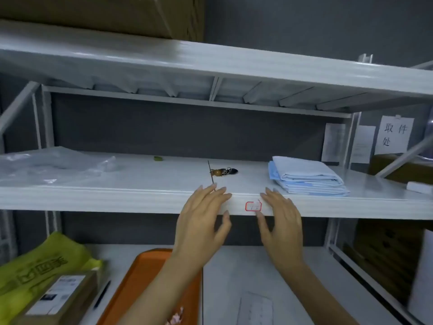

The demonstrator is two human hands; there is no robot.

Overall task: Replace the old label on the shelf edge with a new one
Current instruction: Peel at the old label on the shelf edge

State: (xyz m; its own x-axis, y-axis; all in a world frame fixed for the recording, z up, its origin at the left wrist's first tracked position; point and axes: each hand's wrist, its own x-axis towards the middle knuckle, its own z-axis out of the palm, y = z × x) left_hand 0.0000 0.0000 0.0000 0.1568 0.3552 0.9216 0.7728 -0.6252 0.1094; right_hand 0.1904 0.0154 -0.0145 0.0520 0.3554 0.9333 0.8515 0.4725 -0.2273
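The left hand (201,221) is open, with fingers straight and spread. Its fingertips lie on the top corner of the white shelf edge (117,199), and it holds nothing. The right hand (280,221) is open in the same way. Its fingertips reach the upper right corner of the red-bordered label (253,206) and its thumb lies just below the label. The label sits on the front of the shelf edge, between the two hands, and its upper right corner looks a little lifted.

Behind the hands, on this shelf, lie a key ring (223,171), a stack of folded light blue cloth (307,177) and a clear plastic bag (46,165); I cannot tell what is in the bag.

On the lower shelf stands an orange tray (145,277). The left forearm covers a large part of it, and only a small pink thing (177,317) shows at its near end. Left of the tray are a black pen (102,294), a closed cardboard parcel (58,299) and a green bag (42,259).
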